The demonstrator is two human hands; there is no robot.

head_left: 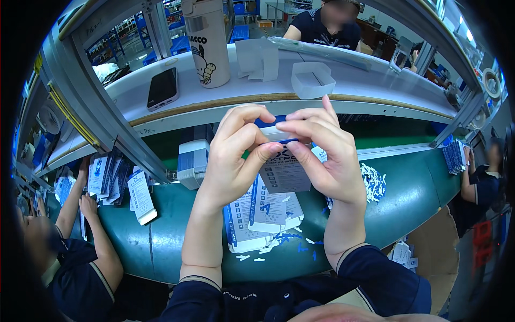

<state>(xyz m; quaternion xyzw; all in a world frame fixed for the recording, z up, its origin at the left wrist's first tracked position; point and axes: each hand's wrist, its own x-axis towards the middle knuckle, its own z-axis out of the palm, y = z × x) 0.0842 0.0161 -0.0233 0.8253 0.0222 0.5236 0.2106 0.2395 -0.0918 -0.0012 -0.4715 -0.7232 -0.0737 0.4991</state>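
Raised over the green work surface, a white and blue printed carton is pinched near its upper edge by both hands. My left hand has its thumb and fingers curled in at the carton's left side. Opposite it, my right hand grips with thumb and forefinger, the other fingers raised. Below the held carton lie several similar flat cartons, overlapping one another. Small white and blue cut-out scraps are scattered at their near edge, and a larger heap of scraps lies beyond my right wrist.
Blue and white cartons are stacked left of my hands. A shelf ahead carries a phone, a tumbler and a translucent plastic ring. Co-workers sit left, right and across. A cardboard box stands at right.
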